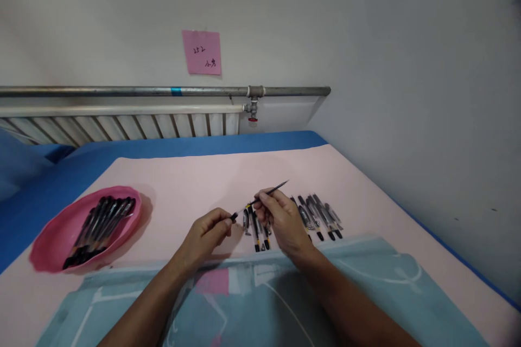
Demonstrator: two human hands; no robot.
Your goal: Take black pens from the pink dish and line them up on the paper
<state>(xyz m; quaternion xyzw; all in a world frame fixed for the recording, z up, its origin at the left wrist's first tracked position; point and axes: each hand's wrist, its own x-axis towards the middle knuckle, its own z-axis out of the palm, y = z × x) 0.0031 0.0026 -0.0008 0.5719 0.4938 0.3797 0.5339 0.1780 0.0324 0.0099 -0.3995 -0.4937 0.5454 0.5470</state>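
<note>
A slim, dark, rod-shaped pen part (279, 187) is slanting above the table, its pointed end facing up and away to the right. The right hand (280, 219) is pinching it between thumb and index finger, the other fingers curling below. The left hand (211, 227) is pressing thumb against forefinger on a short black cylindrical piece with a thin pale tip (234, 217); this tip is pointing toward the rod's lower end. Contact between the two: cannot tell. Both forearms are reaching in from the near edge, wrists angling inward.

Beneath and between the hands, a small group of black-and-clear pen parts with yellow bits (253, 227) is lying on the pale pink tabletop (183, 181), the right hand partly covering it. Right of that hand, a second row of similar black-and-grey pen parts (319, 217) is lying; the hand is hiding its left side.

At left, well apart, a glossy pink oval plastic bowl (45, 257) is holding a bundle of dark pens (101, 225). A teal cloth with white lines (244, 320) is covering the near edge.
</note>
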